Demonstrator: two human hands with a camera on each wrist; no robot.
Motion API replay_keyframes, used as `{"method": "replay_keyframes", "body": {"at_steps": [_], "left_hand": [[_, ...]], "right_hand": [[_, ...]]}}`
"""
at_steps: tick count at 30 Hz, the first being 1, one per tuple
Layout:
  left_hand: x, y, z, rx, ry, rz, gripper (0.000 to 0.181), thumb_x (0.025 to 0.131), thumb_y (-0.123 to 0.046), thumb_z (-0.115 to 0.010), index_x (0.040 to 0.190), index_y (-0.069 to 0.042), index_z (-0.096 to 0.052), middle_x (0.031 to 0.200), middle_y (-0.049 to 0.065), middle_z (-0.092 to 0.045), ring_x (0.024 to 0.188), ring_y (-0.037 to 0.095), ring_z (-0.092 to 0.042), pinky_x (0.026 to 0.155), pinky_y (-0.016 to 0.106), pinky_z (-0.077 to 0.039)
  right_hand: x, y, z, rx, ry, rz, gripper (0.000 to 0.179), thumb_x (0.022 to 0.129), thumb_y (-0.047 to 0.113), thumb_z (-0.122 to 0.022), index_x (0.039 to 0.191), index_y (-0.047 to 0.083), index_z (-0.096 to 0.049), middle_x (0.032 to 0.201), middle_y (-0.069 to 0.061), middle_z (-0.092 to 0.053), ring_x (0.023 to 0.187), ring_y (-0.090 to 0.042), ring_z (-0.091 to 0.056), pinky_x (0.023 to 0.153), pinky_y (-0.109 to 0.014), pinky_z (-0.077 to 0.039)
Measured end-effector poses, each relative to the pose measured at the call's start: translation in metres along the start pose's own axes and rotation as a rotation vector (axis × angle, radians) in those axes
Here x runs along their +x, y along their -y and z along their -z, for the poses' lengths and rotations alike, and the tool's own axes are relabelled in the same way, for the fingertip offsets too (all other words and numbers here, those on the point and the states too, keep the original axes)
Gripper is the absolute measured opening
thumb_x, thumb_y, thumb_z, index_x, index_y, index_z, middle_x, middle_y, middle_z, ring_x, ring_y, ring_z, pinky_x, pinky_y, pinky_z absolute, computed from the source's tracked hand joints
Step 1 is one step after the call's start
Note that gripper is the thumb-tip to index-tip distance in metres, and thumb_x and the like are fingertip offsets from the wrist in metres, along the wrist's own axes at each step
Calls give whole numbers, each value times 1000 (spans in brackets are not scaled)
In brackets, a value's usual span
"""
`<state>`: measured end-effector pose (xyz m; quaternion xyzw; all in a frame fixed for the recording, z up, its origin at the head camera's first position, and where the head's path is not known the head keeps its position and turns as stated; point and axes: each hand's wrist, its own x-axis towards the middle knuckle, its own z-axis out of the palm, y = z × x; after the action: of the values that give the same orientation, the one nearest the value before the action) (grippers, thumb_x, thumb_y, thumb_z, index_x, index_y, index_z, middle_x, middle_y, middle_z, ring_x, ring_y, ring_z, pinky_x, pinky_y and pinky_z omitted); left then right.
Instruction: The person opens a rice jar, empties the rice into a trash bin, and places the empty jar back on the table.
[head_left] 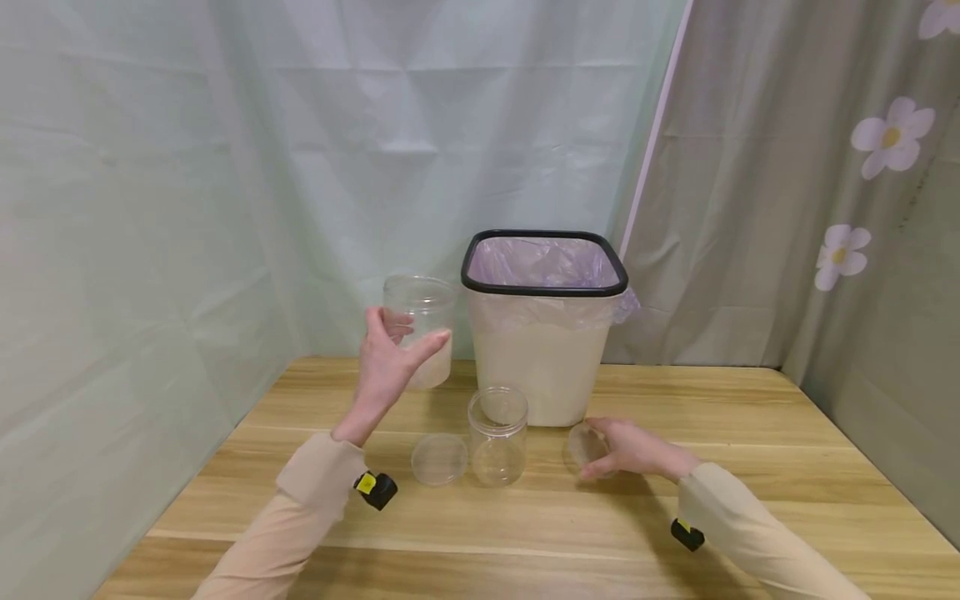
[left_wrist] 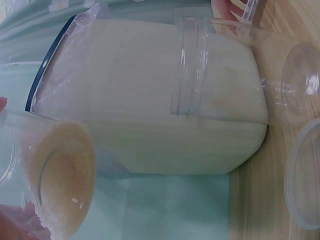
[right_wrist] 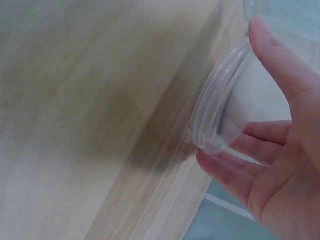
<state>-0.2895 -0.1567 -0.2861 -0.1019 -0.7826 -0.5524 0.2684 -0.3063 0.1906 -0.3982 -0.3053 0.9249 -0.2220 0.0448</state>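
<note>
My left hand (head_left: 393,354) grips a clear jar (head_left: 429,302) with whitish, grainy contents, raised above the back left of the table; its mouth faces up. In the left wrist view the pale contents (left_wrist: 67,170) show through the jar's base. My right hand (head_left: 633,448) pinches a clear round lid (head_left: 583,446) by its edge, low over the table beside the bin. The right wrist view shows this lid (right_wrist: 220,100) tilted between thumb and fingers. Between the hands a second clear jar (head_left: 498,450) stands upright without a lid, and no contents show in it.
Left of the standing jar another round clear lid (head_left: 438,459) lies flat on the wooden table (head_left: 480,533). Close behind that jar stands a white bin (head_left: 540,358) with a black rim and a purple bag (head_left: 543,260). Curtains (head_left: 450,150) hang behind the table.
</note>
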Motion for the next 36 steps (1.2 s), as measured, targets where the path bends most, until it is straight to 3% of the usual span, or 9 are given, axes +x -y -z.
{"method": "replay_keyframes", "body": {"at_steps": [6, 11, 19, 24, 30, 36], "left_hand": [[2, 2, 2, 28, 4, 28, 79, 64, -50, -76, 113, -6, -33, 110, 9, -45, 105, 24, -47, 87, 42, -37], [4, 4, 4, 38, -18, 26, 78, 64, -50, -76, 113, -7, -33, 110, 10, -44, 106, 25, -46, 86, 43, -37], [8, 6, 7, 54, -34, 25, 79, 63, -51, -76, 113, -7, -32, 111, 11, -45, 108, 28, -45, 86, 44, -37], [10, 8, 7, 48, -45, 8, 78, 65, -48, -76, 112, -5, -32, 111, 13, -45, 107, 29, -46, 87, 43, -37], [15, 9, 8, 47, -58, -8, 76, 66, -49, -75, 111, -4, -32, 110, 10, -46, 102, 26, -47, 87, 41, -37], [21, 8, 10, 53, -62, -1, 79, 66, -50, -75, 112, -3, -31, 112, 14, -46, 103, 27, -47, 85, 42, -37]], "right_hand": [[3, 3, -8, -65, -33, 16, 82, 62, 45, -78, 117, -9, -51, 111, -20, -56, 100, -32, -53, 84, -43, -41], [1, 7, -9, -128, -44, 38, 84, 61, 45, -78, 115, -12, -51, 110, -24, -55, 100, -35, -53, 84, -43, -41], [1, 10, -11, -171, -8, -19, 89, 60, 47, -77, 118, -14, -48, 114, -27, -53, 104, -37, -51, 86, -44, -39], [0, 10, -11, -196, -11, -13, 91, 60, 49, -77, 118, -14, -47, 114, -27, -52, 104, -37, -50, 86, -44, -39], [-2, 10, -9, -146, -9, 10, 85, 66, 47, -74, 120, -13, -46, 114, -25, -53, 103, -37, -51, 84, -45, -40], [0, 9, -1, -94, -83, 1, 73, 76, 38, -69, 121, -13, -45, 117, -28, -49, 105, -39, -49, 86, -46, -39]]}}
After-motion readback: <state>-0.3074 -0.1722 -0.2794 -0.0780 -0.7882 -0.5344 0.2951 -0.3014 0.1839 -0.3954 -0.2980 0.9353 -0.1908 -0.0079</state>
